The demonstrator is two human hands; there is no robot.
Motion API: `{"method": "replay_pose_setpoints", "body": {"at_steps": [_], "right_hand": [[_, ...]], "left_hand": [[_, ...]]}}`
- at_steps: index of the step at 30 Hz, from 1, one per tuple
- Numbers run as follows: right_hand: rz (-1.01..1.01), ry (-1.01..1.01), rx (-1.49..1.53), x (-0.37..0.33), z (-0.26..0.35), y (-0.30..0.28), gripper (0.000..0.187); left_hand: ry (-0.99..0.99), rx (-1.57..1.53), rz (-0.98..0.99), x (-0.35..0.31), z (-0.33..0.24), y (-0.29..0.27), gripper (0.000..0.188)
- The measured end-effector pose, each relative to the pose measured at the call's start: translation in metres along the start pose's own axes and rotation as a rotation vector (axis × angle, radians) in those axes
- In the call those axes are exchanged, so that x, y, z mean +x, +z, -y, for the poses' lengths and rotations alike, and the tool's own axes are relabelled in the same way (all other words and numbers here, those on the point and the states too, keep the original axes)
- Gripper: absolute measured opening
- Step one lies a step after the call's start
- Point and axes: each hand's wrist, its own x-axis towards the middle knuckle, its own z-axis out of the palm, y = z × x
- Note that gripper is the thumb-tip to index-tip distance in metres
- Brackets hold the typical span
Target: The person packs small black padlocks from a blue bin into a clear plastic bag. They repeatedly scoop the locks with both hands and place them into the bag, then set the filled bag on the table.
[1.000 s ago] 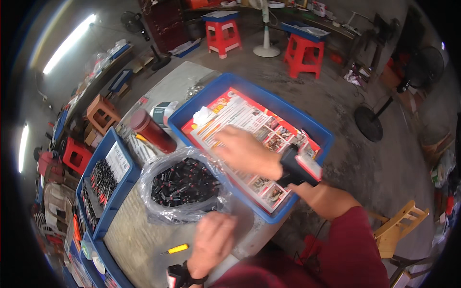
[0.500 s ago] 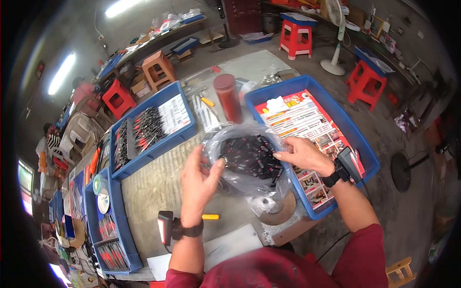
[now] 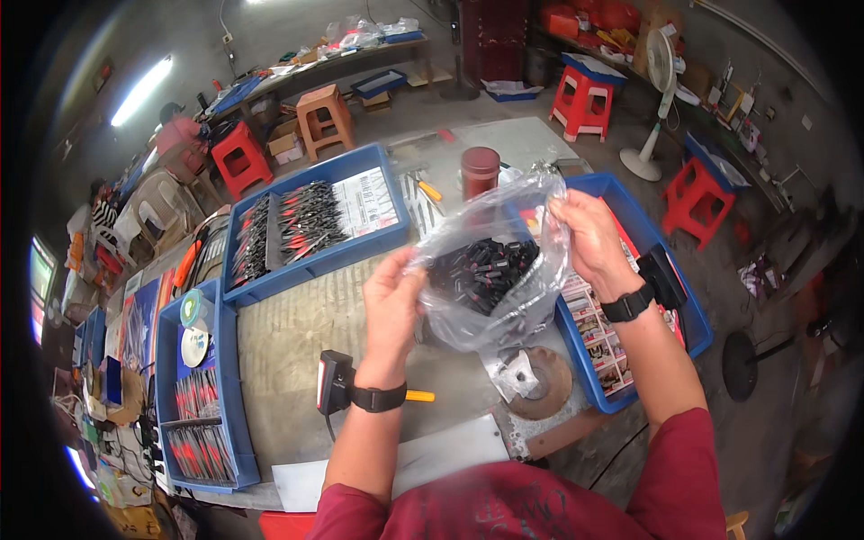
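Note:
A clear plastic bag (image 3: 490, 335) hangs between my two hands, its mouth spread wide. Inside lies a heap of small black parts (image 3: 481, 274), a few with red or pink ends; their exact kind is too small to tell. My left hand (image 3: 393, 292) pinches the bag's rim on the left. On the right, my right hand (image 3: 589, 236) grips the rim, pulled higher than the other side. Below the bag sits a round brown metal disc (image 3: 547, 382), partly covered by loose plastic. Behind the bag stands a dark red canister (image 3: 480, 169).
A blue tray (image 3: 697, 335) with printed sheets lies under my right forearm. Another blue tray (image 3: 315, 256) at the far left holds many black and red tools; a third blue tray (image 3: 236, 396) stands nearer. A yellow handle (image 3: 419, 396) and a white board (image 3: 441, 457) lie close to me.
Both hands have taken hold of the bag's rim and raised it, the right hand higher. Before, the bag's edges were folded lower around the black parts. My view has shifted slightly.

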Motion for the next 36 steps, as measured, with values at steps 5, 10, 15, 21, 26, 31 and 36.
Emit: {"method": "replay_pose_setpoints", "body": {"at_steps": [5,10,15,21,26,31,36], "right_hand": [[0.053,-0.171,0.106,0.034,0.026,0.050,0.010],[0.116,-0.275,0.144,0.052,0.017,0.082,0.011],[0.144,-0.063,0.115,0.042,0.012,0.064,0.017],[0.266,-0.107,-0.213,0.011,0.001,0.017,0.050],[0.405,-0.232,-0.963,-0.010,-0.035,0.005,0.059],[0.255,-0.154,-0.761,0.006,-0.076,0.026,0.017],[0.143,-0.432,-0.597,0.037,-0.077,0.046,0.009]], "left_hand": [[0.087,-0.202,-0.230,0.019,-0.007,-0.029,0.025],[0.159,-0.307,-0.354,0.033,-0.003,-0.047,0.021],[0.118,-0.262,-0.356,0.029,-0.001,-0.054,0.021],[0.125,-0.301,-0.298,0.029,0.003,-0.053,0.021],[0.098,-0.323,-0.230,0.025,0.006,-0.048,0.022],[0.055,-0.320,-0.157,0.023,0.004,-0.045,0.025],[0.012,-0.281,-0.155,0.029,-0.003,-0.052,0.031]]}}
